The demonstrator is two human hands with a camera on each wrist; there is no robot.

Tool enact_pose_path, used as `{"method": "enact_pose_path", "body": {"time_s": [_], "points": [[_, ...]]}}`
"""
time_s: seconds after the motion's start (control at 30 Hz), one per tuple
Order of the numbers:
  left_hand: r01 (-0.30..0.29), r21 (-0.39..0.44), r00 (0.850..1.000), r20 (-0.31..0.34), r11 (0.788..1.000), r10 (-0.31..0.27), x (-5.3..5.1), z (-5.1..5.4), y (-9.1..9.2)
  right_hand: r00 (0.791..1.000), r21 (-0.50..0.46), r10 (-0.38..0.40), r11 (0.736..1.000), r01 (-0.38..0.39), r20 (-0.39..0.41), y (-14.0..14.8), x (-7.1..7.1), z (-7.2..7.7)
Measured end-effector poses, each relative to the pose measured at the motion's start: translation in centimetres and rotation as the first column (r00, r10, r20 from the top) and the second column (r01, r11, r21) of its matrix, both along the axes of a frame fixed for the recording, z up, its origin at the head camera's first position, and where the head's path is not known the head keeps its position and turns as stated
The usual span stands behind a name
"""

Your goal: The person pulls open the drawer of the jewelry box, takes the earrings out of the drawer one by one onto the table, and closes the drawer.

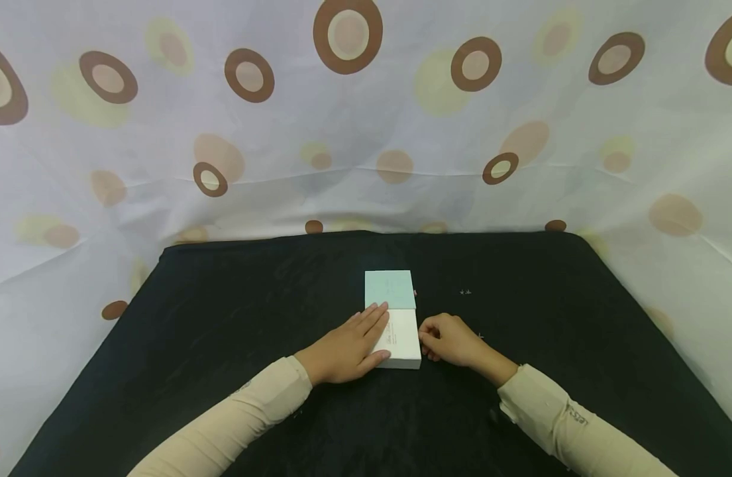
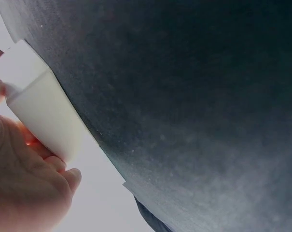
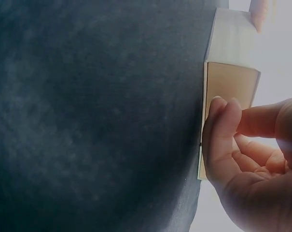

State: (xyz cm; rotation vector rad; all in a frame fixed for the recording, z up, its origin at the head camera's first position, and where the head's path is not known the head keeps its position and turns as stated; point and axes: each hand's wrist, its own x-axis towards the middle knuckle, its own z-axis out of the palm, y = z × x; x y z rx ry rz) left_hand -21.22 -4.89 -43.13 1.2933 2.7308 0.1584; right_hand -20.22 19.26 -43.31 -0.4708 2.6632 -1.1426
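Note:
A slim rectangular box, with a mint-green far part [image 1: 389,289] and a white near part [image 1: 404,334] bearing small print, lies on the black cloth. My left hand [image 1: 350,344] rests on the white part from the left, fingers extended forward and thumb along the near edge. In the left wrist view, the box's pale side [image 2: 51,113] shows beside that hand. By the box's right side is my right hand [image 1: 452,339], its fingers curled and thumb against the index finger. The right wrist view shows these fingers [image 3: 223,130] before the shaded box side [image 3: 230,82]; nothing is visible between them.
Small silvery pieces [image 1: 465,292] lie on the black-covered table [image 1: 252,298] right of the box. Another small piece [image 1: 480,336] shows behind the right wrist. A tiny red bit [image 1: 415,293] peeks out at the mint part's right edge. A patterned curtain [image 1: 354,132] hangs behind.

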Motion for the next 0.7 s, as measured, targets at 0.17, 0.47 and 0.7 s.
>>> {"method": "enact_pose_path", "body": {"time_s": [0.17,0.47,0.7], "points": [[0.002,-0.011,1.000,0.015,1.000,-0.002,0.1,0.1,0.0,1.000,0.011,0.019,1.000,-0.019,-0.015,0.0,0.1,-0.3],[-0.008,-0.111,0.999,-0.031,0.994,0.005,-0.1,0.5,0.2,0.960,0.301,0.067,0.953,0.019,-0.272,-0.8,1.3,1.0],[-0.024,-0.142,0.997,-0.080,0.990,0.013,0.0,1.4,0.8,0.833,0.348,0.137,0.935,0.070,-0.536,-1.3,2.0,3.1]]}}
